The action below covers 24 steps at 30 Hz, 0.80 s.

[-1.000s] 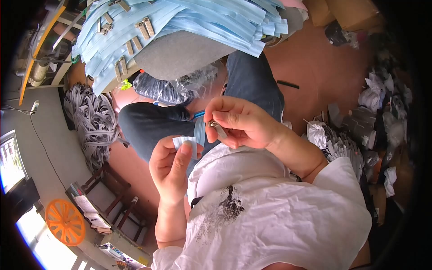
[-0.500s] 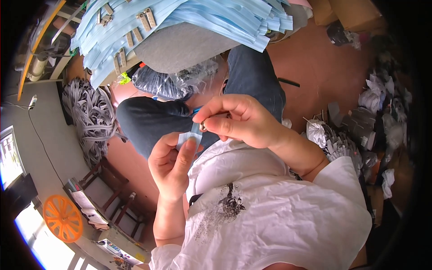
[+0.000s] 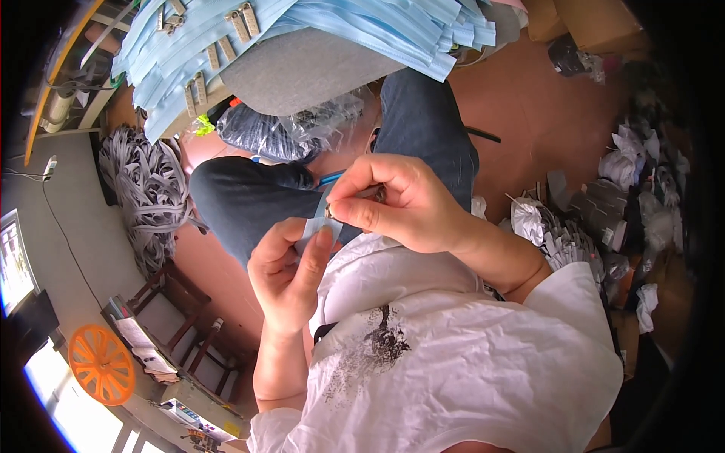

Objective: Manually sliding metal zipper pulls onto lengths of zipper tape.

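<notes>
Our left hand [image 3: 291, 272] pinches the flat, light-blue fabric strip [image 3: 313, 225] between its fingers; our right hand [image 3: 400, 204] pinches a small brass-coloured metal piece [image 3: 328, 212] at the strip's upper end. We should keep both squarely aligned.

- The left hand [image 3: 291, 272] pinches a pale blue strip [image 3: 313, 229] between thumb and fingers.
- The right hand [image 3: 400, 204] grips a small metal piece [image 3: 329, 212], mostly hidden by its fingers, right beside the strip.
- Beyond the knees, light blue bands [image 3: 362, 30] lie heaped over a grey surface [image 3: 302, 72], with metal pulls [image 3: 239, 29] on top.
- Grey tape [image 3: 147, 196] lies piled at the left, an orange wheel [image 3: 104, 365] near the lower left.
</notes>
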Motion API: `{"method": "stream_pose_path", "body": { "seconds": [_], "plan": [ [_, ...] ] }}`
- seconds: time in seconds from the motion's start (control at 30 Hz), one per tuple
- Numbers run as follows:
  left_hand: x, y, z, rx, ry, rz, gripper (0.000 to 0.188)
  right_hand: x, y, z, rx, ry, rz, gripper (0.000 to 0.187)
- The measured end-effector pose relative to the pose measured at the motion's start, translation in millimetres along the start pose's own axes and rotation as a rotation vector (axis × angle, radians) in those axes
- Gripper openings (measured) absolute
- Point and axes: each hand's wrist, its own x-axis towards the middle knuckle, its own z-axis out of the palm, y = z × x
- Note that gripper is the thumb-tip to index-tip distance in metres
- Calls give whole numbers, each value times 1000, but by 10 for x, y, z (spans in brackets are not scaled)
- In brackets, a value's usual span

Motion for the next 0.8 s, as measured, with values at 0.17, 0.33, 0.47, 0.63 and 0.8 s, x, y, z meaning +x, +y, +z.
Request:
{"method": "stream_pose_path", "body": {
  "seconds": [0.17, 0.33, 0.47, 0.63, 0.8],
  "plan": [
    [1, -2, -6, 39, -11, 4, 17, 7, 8, 13, -41, 35, -39, 9],
    [12, 37, 43, -20, 12, -8, 7, 7, -14, 12, -161, 38, -42, 10],
    [14, 25, 45, 13, 23, -9, 7, -1, -45, 6, -277, 39, -46, 10],
    [5, -25, -25, 118, -33, -5, 15, 31, -8, -24, -482, -9, -238, 8],
    [14, 8, 108, 93, 32, 15, 11, 35, -25, 32, -315, 65, -189, 8]
  ]
}}
